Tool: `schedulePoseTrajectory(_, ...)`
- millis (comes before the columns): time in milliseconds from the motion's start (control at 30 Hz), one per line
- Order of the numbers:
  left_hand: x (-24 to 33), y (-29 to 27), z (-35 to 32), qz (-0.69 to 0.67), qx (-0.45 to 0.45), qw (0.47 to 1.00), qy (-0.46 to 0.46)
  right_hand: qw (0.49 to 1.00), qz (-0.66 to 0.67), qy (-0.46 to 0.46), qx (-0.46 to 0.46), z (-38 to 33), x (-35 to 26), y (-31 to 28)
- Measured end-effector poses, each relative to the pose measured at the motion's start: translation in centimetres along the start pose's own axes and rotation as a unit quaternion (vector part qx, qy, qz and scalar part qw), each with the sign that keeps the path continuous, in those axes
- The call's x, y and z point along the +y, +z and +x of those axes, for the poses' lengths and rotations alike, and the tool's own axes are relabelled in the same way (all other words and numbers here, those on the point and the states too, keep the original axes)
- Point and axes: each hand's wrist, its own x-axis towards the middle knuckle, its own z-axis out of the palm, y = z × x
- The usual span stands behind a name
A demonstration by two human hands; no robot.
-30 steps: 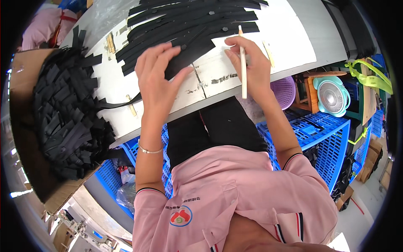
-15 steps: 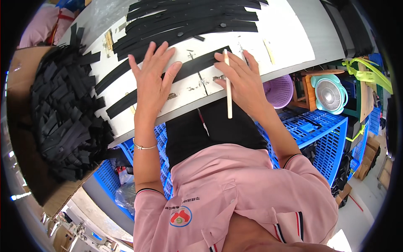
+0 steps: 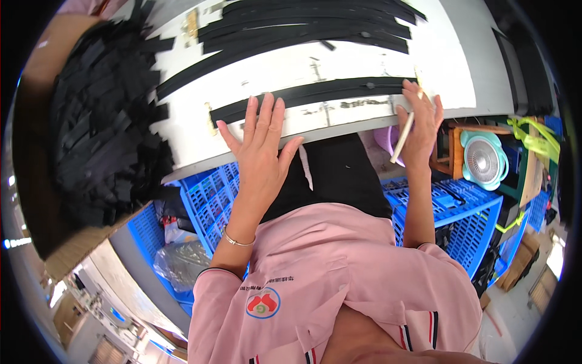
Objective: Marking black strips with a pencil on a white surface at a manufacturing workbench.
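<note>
A long black fabric strip (image 3: 327, 91) lies along the near part of the white board (image 3: 267, 76), running between two yellowish tape marks. My left hand (image 3: 260, 139) is open, fingers spread, its fingertips at the strip's lower edge near the left end. My right hand (image 3: 419, 130) is at the strip's right end, fingertips touching or just over it. A slim white stick (image 3: 402, 139), pen-like, is held in that hand and slants down toward me. Whether its upper tip touches the strip cannot be made out.
More black strips (image 3: 309, 27) lie side by side farther back on the board. At left, a cardboard box (image 3: 66, 45) holds a heap of short black pieces (image 3: 109, 121). Below the table edge are blue plastic crates (image 3: 470, 224), a purple basket (image 3: 383, 141) and a teal fan (image 3: 484, 159).
The black strip has shifted right along the board, its ends now at the tape marks. My right hand has moved right with the stick; my left hand has drawn back toward the strip's lower edge.
</note>
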Motion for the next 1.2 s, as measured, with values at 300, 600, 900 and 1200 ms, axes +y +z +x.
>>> schedulePoseTrajectory(300,-3.3,-1.2,-2.3,0.016,0.042,0.996,-0.078,1.0,-0.027,-0.01,0.012,0.2,-0.1,0.0)
schedulePoseTrajectory(600,-3.6,-1.3,-2.3,-0.022,0.07,0.995,-0.066,0.997,-0.03,0.068,-0.006,3.1,-4.2,-1.4)
schedulePoseTrajectory(900,-3.6,-1.2,-2.3,-0.021,0.087,0.994,-0.069,0.848,0.477,0.148,-0.177,7.6,-15.8,3.6)
schedulePoseTrajectory(1200,-3.4,-0.9,-2.4,-0.02,0.084,0.993,-0.08,0.875,0.448,0.084,-0.166,7.2,-17.6,8.1)
